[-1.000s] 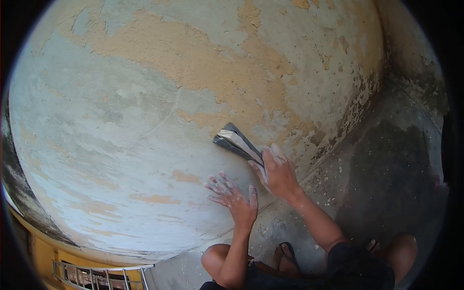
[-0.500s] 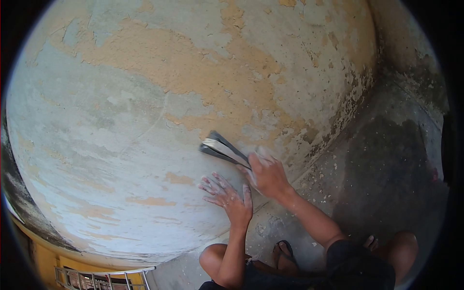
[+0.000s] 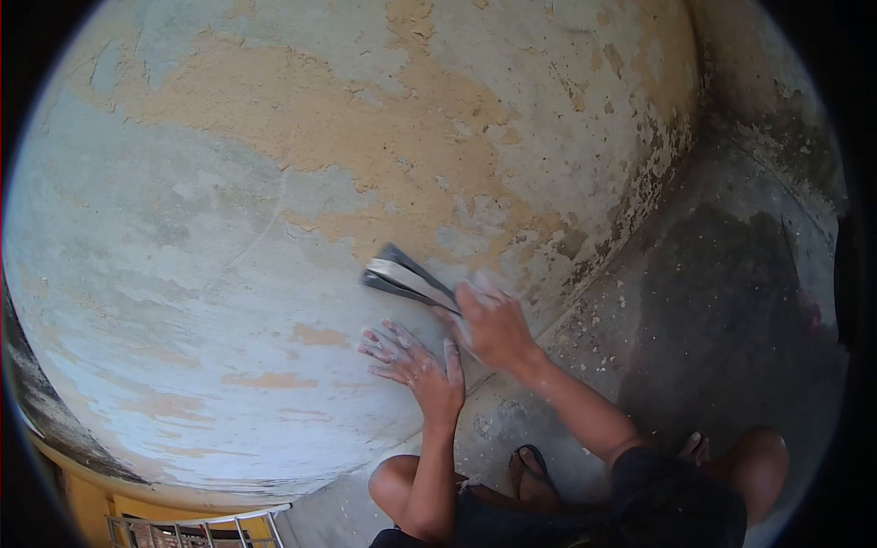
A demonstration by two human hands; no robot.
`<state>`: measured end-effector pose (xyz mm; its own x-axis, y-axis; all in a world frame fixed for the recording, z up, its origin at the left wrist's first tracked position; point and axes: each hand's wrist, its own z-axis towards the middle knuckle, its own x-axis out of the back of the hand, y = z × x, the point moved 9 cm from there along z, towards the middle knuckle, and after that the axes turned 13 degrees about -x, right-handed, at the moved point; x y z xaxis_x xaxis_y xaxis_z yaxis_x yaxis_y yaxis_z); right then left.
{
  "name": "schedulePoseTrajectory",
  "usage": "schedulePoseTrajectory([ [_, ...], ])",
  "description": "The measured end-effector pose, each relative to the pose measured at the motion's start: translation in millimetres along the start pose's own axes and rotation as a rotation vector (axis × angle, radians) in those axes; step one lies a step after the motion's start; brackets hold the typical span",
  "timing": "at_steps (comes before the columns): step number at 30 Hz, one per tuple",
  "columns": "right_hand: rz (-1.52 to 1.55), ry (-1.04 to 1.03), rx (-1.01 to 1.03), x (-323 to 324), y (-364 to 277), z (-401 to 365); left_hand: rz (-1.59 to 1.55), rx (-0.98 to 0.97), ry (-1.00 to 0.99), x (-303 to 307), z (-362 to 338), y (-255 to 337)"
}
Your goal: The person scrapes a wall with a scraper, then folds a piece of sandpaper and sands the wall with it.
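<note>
My right hand [image 3: 493,324] is closed round the near end of a dark scraper-like tool [image 3: 406,277] with a pale strip along its middle. The tool's wide far end lies at the wall [image 3: 210,210], close to the lower edge of an orange-tan patch. Just below and left of it, my left hand [image 3: 416,367] rests against the whitish surface with fingers spread, holding nothing. White dust coats the fingers of both hands. The right fingertips are blurred.
Peeling, stained plaster borders the grey floor [image 3: 585,365] at the right, where a dark damp patch [image 3: 731,301] spreads. My sandalled foot [image 3: 533,475] and bent knees are at the bottom. A metal ladder [image 3: 210,530] lies at the lower left.
Both hands and the tool appear slightly further left in view, as does the wall's pattern. My right hand still grips the tool, and my left hand remains spread on the wall.
</note>
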<state>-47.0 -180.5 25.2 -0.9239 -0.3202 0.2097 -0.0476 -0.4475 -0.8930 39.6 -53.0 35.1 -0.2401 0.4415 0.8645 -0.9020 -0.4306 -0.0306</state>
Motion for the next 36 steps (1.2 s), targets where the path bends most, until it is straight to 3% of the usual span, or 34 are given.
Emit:
schedulePoseTrajectory([
  [4,0.028,0.011,0.026,3,-17,6,0.022,0.014,-0.036,0,0,-5],
  [9,-0.137,-0.049,-0.060,-15,87,-48,0.028,0.024,-0.069,2,-1,-2],
  [12,-0.146,-0.062,-0.098,-14,103,-53,0.041,0.043,-0.065,0,-2,-4],
  [18,0.009,-0.001,0.007,-6,1,-1,0.074,0.010,-0.042,-4,-3,-10],
  [22,-0.014,-0.001,0.028,-3,18,-13,0.099,0.032,-0.090,-5,-3,-12],
  [27,-0.119,-0.035,-0.161,-2,92,-49,0.020,0.043,-0.061,-3,1,-4],
  [33,0.047,0.002,-0.033,-6,12,-4,0.054,0.033,-0.029,-4,1,-7],
  [36,0.012,-0.019,-0.052,-1,16,-5,0.037,0.035,-0.058,0,-1,-7],
])
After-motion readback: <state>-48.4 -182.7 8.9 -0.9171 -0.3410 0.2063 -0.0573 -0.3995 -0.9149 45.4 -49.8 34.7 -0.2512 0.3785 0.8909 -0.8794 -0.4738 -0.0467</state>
